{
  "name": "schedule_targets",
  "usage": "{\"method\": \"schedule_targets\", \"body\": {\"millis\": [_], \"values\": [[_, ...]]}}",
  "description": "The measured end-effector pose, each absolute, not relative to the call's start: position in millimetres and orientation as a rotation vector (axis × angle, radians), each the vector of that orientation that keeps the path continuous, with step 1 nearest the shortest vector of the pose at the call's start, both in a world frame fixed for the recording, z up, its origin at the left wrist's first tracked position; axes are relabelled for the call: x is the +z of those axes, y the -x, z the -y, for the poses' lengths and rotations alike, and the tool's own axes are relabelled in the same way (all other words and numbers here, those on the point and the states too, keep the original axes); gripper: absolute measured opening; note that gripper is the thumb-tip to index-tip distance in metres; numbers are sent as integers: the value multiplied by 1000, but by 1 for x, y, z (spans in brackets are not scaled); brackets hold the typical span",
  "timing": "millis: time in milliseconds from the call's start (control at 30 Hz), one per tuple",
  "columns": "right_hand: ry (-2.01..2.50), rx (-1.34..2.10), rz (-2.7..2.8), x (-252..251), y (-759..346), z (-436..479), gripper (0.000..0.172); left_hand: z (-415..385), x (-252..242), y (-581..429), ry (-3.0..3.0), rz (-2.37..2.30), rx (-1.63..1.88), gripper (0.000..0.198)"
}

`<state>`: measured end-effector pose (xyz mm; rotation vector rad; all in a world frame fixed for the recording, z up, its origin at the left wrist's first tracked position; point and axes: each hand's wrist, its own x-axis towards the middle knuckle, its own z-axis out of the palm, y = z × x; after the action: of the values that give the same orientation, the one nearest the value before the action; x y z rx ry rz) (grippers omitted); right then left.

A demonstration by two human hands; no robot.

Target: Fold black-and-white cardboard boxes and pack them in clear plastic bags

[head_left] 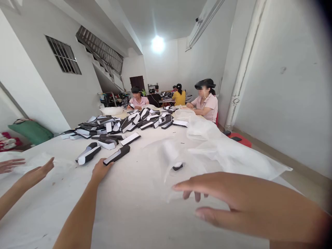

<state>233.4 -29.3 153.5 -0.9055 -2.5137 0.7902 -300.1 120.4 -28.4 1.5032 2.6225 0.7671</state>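
Hands apart over a white-covered counter (140, 221): my right hand (233, 204) is spread wide, fingers fanned at a translucent white plastic sheet (228, 155), though I cannot tell whether they touch it. My left hand (101, 170) is only narrowly open, fingers loosely together, holding nothing, just beside a black-and-white oblong piece (116, 154); whether they touch is hard to make out. Another such piece (88, 154) lies close by, and many more (121, 122) are heaped farther up the counter, too small to identify exactly. A small black item (177, 167) sits partly under the plastic sheet. At far left, a co-worker's hands (33, 174) rest on white material, arms cut off by the frame. Across the counter, a co-worker in a pink shirt (206, 107) sits with forearms on it; others sit beyond, beneath a bright ceiling light (157, 44).
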Motion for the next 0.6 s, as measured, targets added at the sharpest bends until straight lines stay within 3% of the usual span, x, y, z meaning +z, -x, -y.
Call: {"method": "schedule_targets", "body": {"millis": [133, 300, 400, 467, 600], "values": [[1039, 635, 2326, 138, -243, -9, 38, -157, -26, 286, -1744, -2390, 906, 51], [1064, 435, 2180, 116, -227, -91, 28, -239, -16, 273, -1774, -2417, 990, 56], [1116, 151, 1846, 75, -213, -145, 23, -286, -12, 279, -1655, -2539, 996, 73], [1217, 138, 1572, 37, -206, -170, 23, -310, -12, 285, -1597, -2559, 966, 77], [1303, 233, 1499, -32, -195, -186, 20, -343, -16, 293, -1559, -2530, 869, 65]]}}
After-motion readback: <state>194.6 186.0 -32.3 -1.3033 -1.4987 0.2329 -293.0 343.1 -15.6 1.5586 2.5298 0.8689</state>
